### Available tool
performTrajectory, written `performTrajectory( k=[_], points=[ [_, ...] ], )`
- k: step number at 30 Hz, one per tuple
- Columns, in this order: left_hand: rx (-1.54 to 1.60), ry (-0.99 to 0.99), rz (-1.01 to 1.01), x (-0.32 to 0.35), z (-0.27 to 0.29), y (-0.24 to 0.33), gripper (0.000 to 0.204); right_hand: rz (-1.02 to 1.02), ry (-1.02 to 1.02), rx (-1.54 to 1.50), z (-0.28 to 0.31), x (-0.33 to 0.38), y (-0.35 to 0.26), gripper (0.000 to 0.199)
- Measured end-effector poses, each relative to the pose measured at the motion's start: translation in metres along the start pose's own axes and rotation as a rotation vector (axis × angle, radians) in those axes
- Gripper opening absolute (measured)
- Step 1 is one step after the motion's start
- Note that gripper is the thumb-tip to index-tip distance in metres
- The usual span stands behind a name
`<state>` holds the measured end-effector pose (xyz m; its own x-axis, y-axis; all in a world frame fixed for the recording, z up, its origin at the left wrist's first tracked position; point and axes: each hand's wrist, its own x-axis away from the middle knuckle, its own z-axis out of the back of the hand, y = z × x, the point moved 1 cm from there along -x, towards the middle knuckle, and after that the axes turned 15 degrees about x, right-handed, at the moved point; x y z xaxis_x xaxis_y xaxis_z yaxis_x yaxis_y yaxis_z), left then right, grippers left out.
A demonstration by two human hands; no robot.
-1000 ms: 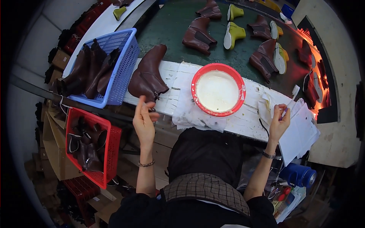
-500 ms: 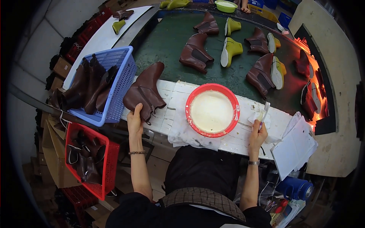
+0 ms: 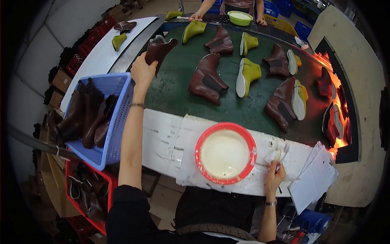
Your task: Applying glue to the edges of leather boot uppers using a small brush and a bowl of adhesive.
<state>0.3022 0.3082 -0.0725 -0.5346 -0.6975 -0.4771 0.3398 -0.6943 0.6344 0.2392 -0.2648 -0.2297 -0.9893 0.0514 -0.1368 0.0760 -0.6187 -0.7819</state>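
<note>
My left hand [image 3: 144, 72] reaches far forward, fingers closed on a dark brown ankle boot [image 3: 161, 49] over the left part of the green conveyor belt [image 3: 170, 91]. Near the front edge of the white bench [image 3: 160, 140], my right hand [image 3: 276, 177] grips a small white brush [image 3: 285, 151], its bristle end pointing up and away from me. Beside that hand lies a crumpled white piece of paper or cloth [image 3: 271, 157]. Between my arms stands a red bowl [image 3: 198, 156] of creamy white liquid [image 3: 225, 152].
Brown boots [image 3: 207, 79] and yellow-green shoe pieces [image 3: 248, 75] lie on the belt, which runs right to a glowing orange heater opening [image 3: 339, 138]. Left are a blue basket [image 3: 118, 122] and a red basket [image 3: 111, 187], both holding boots. A co-worker's hand [image 3: 198, 16] works across the belt.
My left hand has carried the brown boot from the bench forward over the belt. The right hand still grips the brush. Across the belt, a co-worker's arm and another yellow-green piece have come into view.
</note>
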Motion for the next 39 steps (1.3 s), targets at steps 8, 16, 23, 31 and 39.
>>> performTrajectory(
  k=[8,16,23,31,39],
  points=[
    [-0.165,0.162,-0.022,-0.101,-0.111,-0.094,0.049,-0.007,0.048,0.186,0.004,0.005,0.004,0.024],
    [-0.054,-0.191,-0.063,-0.145,-0.185,-0.177,0.049,-0.142,0.066,-0.035,-0.002,0.009,0.020,0.021],
    [0.391,0.196,-0.133,-0.072,-0.174,-0.074,0.023,-0.124,0.113,-0.008,-0.010,0.001,-0.008,0.027],
    [0.775,0.390,-0.765,0.164,0.085,0.061,0.022,-0.041,0.070,-0.019,-0.011,-0.005,0.009,0.035],
    [-0.845,0.389,0.382,0.364,0.368,-0.132,0.078,0.080,0.030,-0.059,-0.001,0.001,-0.013,0.035]
  ],
)
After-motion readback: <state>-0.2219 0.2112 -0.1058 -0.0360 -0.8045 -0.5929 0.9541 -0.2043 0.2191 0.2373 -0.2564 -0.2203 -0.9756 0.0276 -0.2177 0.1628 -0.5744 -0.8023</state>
